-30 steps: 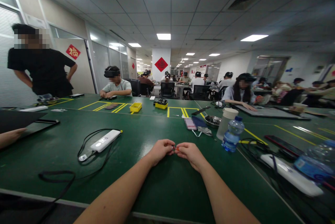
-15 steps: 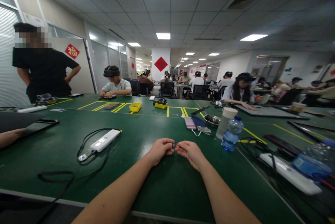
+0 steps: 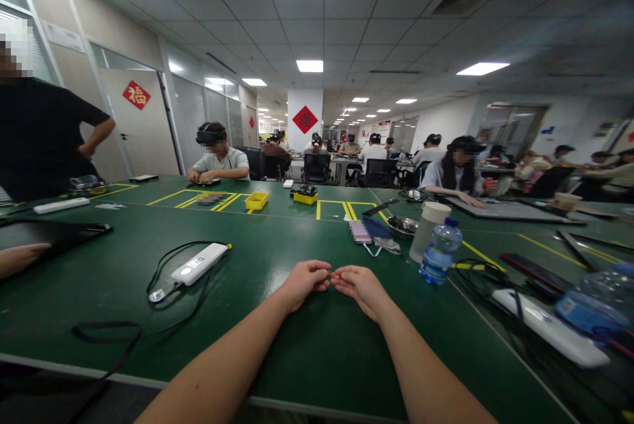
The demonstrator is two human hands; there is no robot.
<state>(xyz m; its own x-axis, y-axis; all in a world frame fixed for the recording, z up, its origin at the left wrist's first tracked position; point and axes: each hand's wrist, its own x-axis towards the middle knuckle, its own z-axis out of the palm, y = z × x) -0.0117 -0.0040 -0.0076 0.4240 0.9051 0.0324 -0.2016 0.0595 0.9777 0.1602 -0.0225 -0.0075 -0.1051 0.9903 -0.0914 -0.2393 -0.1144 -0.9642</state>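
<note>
Grip unclear: left hand [image 3: 307, 284] and right hand [image 3: 363, 290] half curled, fingertips nearly meeting above the green table [image 3: 327, 345]. Whether either pinches a small piece cannot be told; any such piece would sit between them, its long axis hidden. Progress unreadable: no finished result shows, nor what is left. Nearby, white device [image 3: 199, 265] at nine o'clock from the left hand, lying flat, long axis eight to two o'clock, yellow-tipped end toward two. Water bottle [image 3: 440, 255] at two o'clock from the right hand, upright, blue cap uppermost.
</note>
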